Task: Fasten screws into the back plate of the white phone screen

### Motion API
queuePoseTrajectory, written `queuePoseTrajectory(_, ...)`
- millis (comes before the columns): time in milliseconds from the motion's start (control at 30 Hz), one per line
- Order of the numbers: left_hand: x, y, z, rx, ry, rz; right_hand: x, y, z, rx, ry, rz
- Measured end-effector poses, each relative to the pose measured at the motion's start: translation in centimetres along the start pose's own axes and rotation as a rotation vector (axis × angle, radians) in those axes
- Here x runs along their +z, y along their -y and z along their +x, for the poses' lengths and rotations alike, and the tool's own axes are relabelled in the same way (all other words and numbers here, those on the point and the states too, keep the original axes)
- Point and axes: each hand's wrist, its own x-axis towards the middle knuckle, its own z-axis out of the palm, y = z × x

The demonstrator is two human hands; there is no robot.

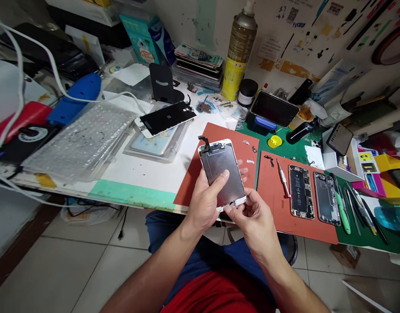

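A white-framed phone screen assembly [223,163], its metal back turned up and a dark flex cable at its top corner, is held over the front edge of the red mat [200,178]. My left hand [205,200] grips it from the left, thumb across the metal back and fingers underneath. At its lower end, by the round home button hole, my right hand [252,217] pinches the corner; the fingertips partly hide that spot. On the mat beyond lie small metal brackets [250,161].
To the right, a screwdriver [283,178], an opened phone body [301,191] and a phone back housing [327,198] lie on another red mat. Tweezers [351,208] sit beside them. Another screen [167,117] rests on a plastic case at left. A spray can [239,54] stands behind.
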Motion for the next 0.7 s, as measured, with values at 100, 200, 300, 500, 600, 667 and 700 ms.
queuePoseTrajectory(100,-0.03,0.01,0.02,-0.003,-0.003,-0.002,0.0,0.04,0.04,-0.007,-0.007,-0.018)
queuePoseTrajectory(200,-0.12,0.0,0.04,-0.002,-0.009,-0.01,-0.1,0.12,0.0,-0.009,-0.001,-0.013)
queuePoseTrajectory(300,-0.23,0.02,0.07,-0.015,0.003,-0.032,-0.35,0.25,-0.16,-0.02,0.038,0.028)
queuePoseTrajectory(500,-0.34,0.02,0.23,-0.033,0.02,-0.072,-0.71,0.21,-0.46,-0.042,0.071,0.129)
queuePoseTrajectory(600,-0.36,0.01,0.29,-0.032,0.02,-0.068,-0.47,0.02,-0.48,-0.048,0.051,0.162)
queuePoseTrajectory(667,-0.35,0.0,0.3,-0.035,0.017,-0.068,-0.27,-0.09,-0.46,-0.048,0.038,0.178)
queuePoseTrajectory(700,-0.34,0.0,0.3,-0.037,0.016,-0.067,-0.19,-0.14,-0.46,-0.048,0.033,0.183)
